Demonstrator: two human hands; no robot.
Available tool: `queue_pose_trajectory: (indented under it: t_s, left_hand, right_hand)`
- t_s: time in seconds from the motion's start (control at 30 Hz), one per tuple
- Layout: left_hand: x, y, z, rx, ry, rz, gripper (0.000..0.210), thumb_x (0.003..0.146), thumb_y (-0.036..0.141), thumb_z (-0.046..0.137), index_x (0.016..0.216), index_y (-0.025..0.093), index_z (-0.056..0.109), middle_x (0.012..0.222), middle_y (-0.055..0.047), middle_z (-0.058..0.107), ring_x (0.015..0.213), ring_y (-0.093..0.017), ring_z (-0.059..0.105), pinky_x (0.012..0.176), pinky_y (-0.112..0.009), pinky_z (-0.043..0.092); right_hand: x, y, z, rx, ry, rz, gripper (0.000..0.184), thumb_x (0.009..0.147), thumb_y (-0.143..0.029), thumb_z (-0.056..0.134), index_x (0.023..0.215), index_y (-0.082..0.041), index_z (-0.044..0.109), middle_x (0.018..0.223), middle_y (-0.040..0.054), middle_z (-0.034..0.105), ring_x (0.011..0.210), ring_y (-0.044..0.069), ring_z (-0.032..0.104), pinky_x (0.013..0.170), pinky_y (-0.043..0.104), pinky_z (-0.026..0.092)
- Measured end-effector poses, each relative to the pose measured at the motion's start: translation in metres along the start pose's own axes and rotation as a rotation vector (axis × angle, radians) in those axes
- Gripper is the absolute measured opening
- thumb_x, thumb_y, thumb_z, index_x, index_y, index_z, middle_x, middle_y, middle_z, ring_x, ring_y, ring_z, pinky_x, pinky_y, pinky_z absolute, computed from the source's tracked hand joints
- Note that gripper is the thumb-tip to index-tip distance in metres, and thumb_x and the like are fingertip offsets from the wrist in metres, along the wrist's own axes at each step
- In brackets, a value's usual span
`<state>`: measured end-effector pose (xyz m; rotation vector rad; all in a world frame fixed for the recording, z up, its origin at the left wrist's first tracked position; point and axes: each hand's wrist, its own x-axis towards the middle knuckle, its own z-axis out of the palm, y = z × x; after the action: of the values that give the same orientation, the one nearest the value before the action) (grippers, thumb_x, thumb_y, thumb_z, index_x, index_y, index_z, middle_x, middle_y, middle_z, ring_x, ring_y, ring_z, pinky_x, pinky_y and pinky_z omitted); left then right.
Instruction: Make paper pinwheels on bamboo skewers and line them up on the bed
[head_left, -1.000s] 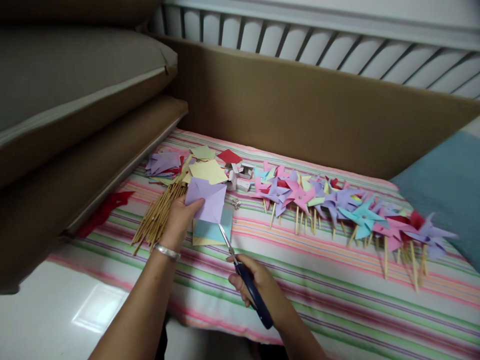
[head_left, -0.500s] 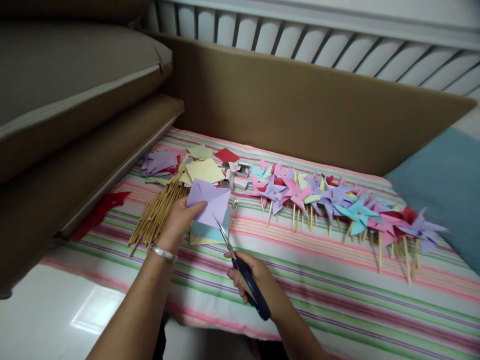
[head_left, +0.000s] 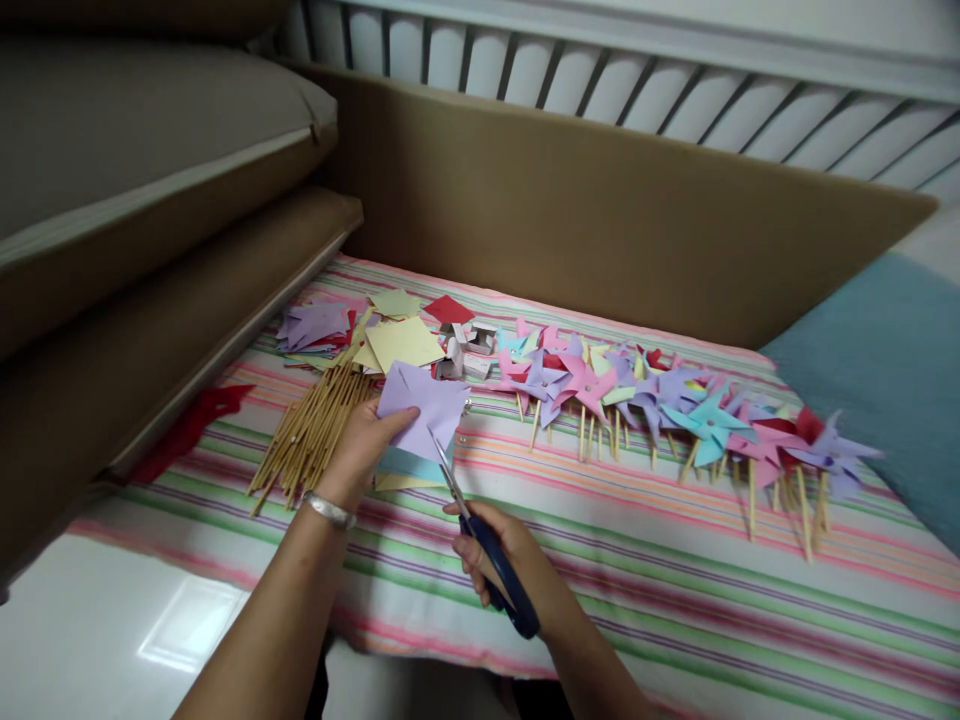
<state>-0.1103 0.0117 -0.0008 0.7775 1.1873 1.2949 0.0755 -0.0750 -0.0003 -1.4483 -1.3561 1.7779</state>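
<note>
Pinched in my left hand (head_left: 367, 440) is a square sheet of purple paper (head_left: 424, 410) with slits toward its middle. My right hand (head_left: 495, 550) grips dark-blue-handled scissors (head_left: 491, 565). Their blades lie at the lower edge of the purple sheet, pointing toward its centre. Beneath the sheet, a blue paper square (head_left: 409, 466) and a pale yellow one stick out on the striped cloth. Left of my left hand is a bundle of thin wooden sticks (head_left: 300, 440).
Finished paper pinwheels (head_left: 709, 425) on sticks lie in a row at the right. Behind my hands are stacked coloured paper squares (head_left: 405, 343) and small open boxes (head_left: 476, 340). Brown cushions (head_left: 247, 260) rise at the left, and a brown panel (head_left: 562, 200) stands at the back.
The purple sheet has shifted slightly right and turned a little in my left hand. The scissors remain at its lower edge. The whole view has moved slightly.
</note>
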Motion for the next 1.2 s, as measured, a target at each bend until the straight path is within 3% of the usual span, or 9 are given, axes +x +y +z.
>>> queue_pose_trajectory:
  t_s: [0.5,0.97,1.2]
  left_hand:
    - [0.0,0.002,0.001,-0.183,-0.058,-0.025,0.039,0.056,0.025,0.077,0.09,0.009,0.068,0.081,-0.008,0.071,0.062,-0.014,0.062,0.06,-0.024,0.048]
    - [0.001,-0.001,0.005,-0.156,-0.004,-0.038,0.041,0.055,0.026,0.077,0.09,0.008,0.068,0.079,-0.01,0.071,0.062,-0.017,0.063,0.06,-0.026,0.049]
    - [0.003,-0.009,0.012,-0.116,-0.045,-0.071,0.037,0.053,0.026,0.078,0.085,0.009,0.069,0.077,-0.009,0.071,0.063,-0.017,0.063,0.061,-0.027,0.048]
  right_hand:
    - [-0.001,0.0,0.0,-0.012,-0.004,0.001,0.056,0.069,-0.054,0.06,0.108,-0.016,0.049,0.059,-0.007,0.047,0.037,0.004,0.043,0.037,0.019,0.036]
    - [-0.001,0.004,-0.001,-0.016,-0.033,-0.04,0.052,0.072,-0.057,0.056,0.104,-0.017,0.049,0.059,-0.0065,0.047,0.037,0.004,0.041,0.037,0.018,0.034]
    - [0.002,0.01,-0.004,0.04,-0.014,-0.069,0.051,0.073,-0.054,0.058,0.107,-0.017,0.049,0.062,-0.0056,0.048,0.038,0.004,0.042,0.037,0.018,0.036]
